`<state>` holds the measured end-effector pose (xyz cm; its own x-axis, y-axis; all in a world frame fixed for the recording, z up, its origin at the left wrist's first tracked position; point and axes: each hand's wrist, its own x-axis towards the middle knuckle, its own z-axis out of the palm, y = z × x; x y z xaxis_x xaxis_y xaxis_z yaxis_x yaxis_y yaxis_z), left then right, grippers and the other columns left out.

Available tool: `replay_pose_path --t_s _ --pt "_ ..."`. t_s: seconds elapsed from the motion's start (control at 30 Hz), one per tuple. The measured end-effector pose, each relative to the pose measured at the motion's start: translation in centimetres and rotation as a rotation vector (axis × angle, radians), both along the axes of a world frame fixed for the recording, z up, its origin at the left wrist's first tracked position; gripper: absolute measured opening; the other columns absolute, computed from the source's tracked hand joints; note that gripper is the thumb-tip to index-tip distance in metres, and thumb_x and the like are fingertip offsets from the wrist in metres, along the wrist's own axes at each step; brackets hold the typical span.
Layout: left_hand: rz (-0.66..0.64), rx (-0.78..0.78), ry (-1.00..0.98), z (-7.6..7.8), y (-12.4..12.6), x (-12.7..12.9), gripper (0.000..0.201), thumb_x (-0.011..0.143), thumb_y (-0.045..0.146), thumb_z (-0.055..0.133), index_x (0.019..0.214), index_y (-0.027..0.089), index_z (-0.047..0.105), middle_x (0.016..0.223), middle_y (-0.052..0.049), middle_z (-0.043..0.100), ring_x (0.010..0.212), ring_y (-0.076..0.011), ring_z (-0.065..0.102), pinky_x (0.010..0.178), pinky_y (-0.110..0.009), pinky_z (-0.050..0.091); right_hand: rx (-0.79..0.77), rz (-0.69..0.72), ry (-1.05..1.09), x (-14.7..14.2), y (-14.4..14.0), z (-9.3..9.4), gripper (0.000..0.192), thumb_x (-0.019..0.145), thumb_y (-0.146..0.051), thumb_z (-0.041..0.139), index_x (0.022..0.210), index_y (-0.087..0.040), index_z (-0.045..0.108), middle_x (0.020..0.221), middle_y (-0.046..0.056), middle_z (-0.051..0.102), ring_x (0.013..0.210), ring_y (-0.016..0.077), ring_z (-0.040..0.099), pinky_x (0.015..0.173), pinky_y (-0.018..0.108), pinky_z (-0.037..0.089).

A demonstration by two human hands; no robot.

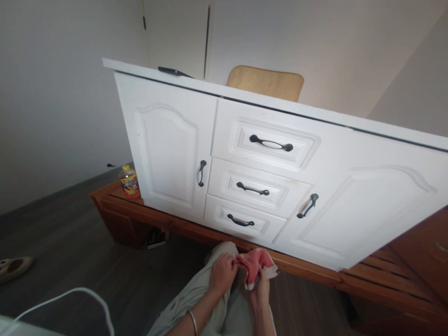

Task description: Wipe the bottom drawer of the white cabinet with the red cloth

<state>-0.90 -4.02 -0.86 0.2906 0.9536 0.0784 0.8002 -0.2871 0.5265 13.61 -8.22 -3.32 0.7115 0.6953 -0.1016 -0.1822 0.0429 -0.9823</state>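
Three drawers and two doors face the camera on the white cabinet [280, 154], which fills the middle of the view and stands on a low wooden platform [168, 221]. At about twelve o'clock, behind its top, a tan chair back [266, 81] shows. At nine o'clock from the cabinet's left door an orange-labelled bottle [129, 182] stands on the platform's corner, and far off at eight o'clock a shoe [14, 267] lies on the dark floor.

At six o'clock, over the person's knee, both hands sit close together. The left hand [221, 273] pinches one edge of a pink cloth [255, 263] while the right hand [262, 288] grips it from below, so each is closed on the cloth, which hangs bunched between them just in front of the bottom drawer. The cloth seems to be getting gathered or folded into a pad; a next move would call for a firmer one-handed hold on it.
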Motion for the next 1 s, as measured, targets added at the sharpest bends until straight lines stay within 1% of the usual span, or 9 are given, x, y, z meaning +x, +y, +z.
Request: replay_pose_path --t_s 0.07,0.1,0.23,0.3,0.37,0.5,0.67,0.87,1.0 --pt "0.001 0.004 0.008 0.0 0.1 0.1 0.031 0.100 0.021 0.044 0.094 0.020 0.075 0.100 -0.007 0.075 0.104 -0.0218 0.066 0.087 -0.032 0.043 -0.107 -0.153 -0.106 1.6 1.3 2.5 0.064 0.076 -0.059 0.059 0.120 -0.012 0.068 0.110 0.016 0.079 0.107 0.0325 0.075 0.095 0.044 0.061" --pt "0.000 0.006 0.012 -0.1 0.1 0.1 0.031 0.100 0.021 0.044 0.094 0.020 0.075 0.101 -0.007 0.075 0.104 -0.0218 0.067 0.087 -0.032 0.043 -0.147 -0.188 -0.215 2.3 2.2 4.2 0.064 0.079 -0.056 0.057 0.123 -0.011 0.067 0.116 0.019 0.077 0.113 0.0334 0.073 0.100 0.044 0.058" --pt "0.000 0.016 0.023 -0.3 0.1 0.1 0.031 0.101 0.020 0.044 0.094 0.020 0.075 0.103 -0.007 0.076 0.106 -0.0219 0.067 0.088 -0.032 0.043 -0.202 -0.261 -0.680 4.2 5.9 11.4 0.062 0.088 -0.042 0.045 0.137 -0.009 0.062 0.128 0.024 0.069 0.124 0.0368 0.065 0.107 0.050 0.050" --pt "0.002 0.018 0.022 -0.4 0.1 0.1 0.031 0.101 0.021 0.044 0.094 0.020 0.075 0.102 -0.007 0.076 0.106 -0.0220 0.067 0.087 -0.032 0.043 -0.161 -0.254 -0.830 4.3 7.2 13.5 0.061 0.091 -0.039 0.041 0.143 -0.013 0.058 0.139 0.022 0.063 0.134 0.0350 0.059 0.109 0.048 0.048" --pt "0.002 0.020 0.018 -0.4 0.2 0.1 0.031 0.101 0.021 0.045 0.093 0.020 0.075 0.102 -0.007 0.076 0.105 -0.0218 0.067 0.086 -0.032 0.043 -0.142 -0.182 -0.928 3.8 7.8 14.4 0.058 0.092 -0.037 0.038 0.142 -0.017 0.060 0.148 0.018 0.058 0.139 0.0326 0.055 0.107 0.044 0.049" --pt "0.002 0.020 0.005 -0.6 0.3 0.2 0.028 0.100 0.021 0.048 0.092 0.021 0.075 0.101 -0.007 0.076 0.104 -0.0212 0.067 0.086 -0.031 0.043 -0.251 0.000 -1.052 2.3 7.7 14.1 0.060 0.090 -0.028 0.039 0.146 -0.025 0.059 0.158 0.011 0.051 0.126 0.0277 0.063 0.088 0.037 0.053" --pt "0.008 0.022 -0.007 -0.6 0.2 0.3 0.027 0.099 0.019 0.048 0.091 0.022 0.074 0.101 -0.006 0.075 0.105 -0.0211 0.067 0.088 -0.030 0.045 -0.406 0.215 -1.214 -0.5 8.2 15.2 0.069 0.091 -0.017 0.041 0.158 -0.030 0.046 0.147 0.011 0.058 0.120 0.0238 0.065 0.082 0.032 0.053" --pt "0.003 0.007 -0.002 -0.3 0.2 0.2 0.031 0.100 0.019 0.045 0.093 0.021 0.075 0.102 -0.007 0.076 0.108 -0.0228 0.067 0.092 -0.033 0.047 -0.426 0.479 -1.373 -7.1 11.7 18.6 0.064 0.096 -0.019 0.044 0.159 -0.031 0.046 0.142 0.012 0.061 0.120 0.0250 0.065 0.086 0.032 0.055" --pt "0.001 -0.019 0.009 0.3 0.1 -0.1 0.032 0.099 0.017 0.045 0.103 0.020 0.076 0.107 -0.007 0.079 0.110 -0.0230 0.068 0.093 -0.032 0.048 -0.392 0.618 -1.404 -11.7 14.2 20.0 0.063 0.099 -0.023 0.043 0.162 -0.032 0.039 0.142 0.015 0.061 0.119 0.0270 0.067 0.087 0.036 0.057"
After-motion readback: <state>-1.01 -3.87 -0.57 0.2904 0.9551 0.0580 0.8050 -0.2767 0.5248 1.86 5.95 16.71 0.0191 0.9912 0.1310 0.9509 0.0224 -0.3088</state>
